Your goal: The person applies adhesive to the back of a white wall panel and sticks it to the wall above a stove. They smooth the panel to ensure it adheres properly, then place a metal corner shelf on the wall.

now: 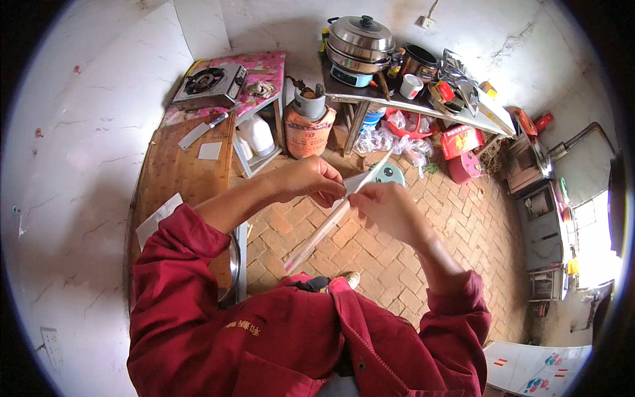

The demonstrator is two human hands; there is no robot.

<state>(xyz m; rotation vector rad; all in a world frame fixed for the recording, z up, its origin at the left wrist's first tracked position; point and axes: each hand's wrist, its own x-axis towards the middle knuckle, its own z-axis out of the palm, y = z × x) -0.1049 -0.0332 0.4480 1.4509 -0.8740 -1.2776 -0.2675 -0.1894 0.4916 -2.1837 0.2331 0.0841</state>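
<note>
In front of my chest, a long, narrow, see-through plastic sleeve (317, 236) slants from lower left to upper right. My right hand (389, 208) pinches it near the middle between thumb and fingers. My left hand (312, 181) has its fingertips closed against the same spot, and they seem to grip the sleeve's edge. A pinkish patch shows at the lower end; whether anything lies inside cannot be made out. Beyond the hands, partly covered by them, is a pale green stool (390, 173) with a cartoon face.
A wooden table (198, 164) at left bears a cleaver (198, 133), a white square (210, 151) and a paper sheet (158, 218). Behind are a gas stove (208, 84), a gas cylinder (310, 126) and a bench with a steamer pot (361, 42). Bricks pave the floor (446, 218).
</note>
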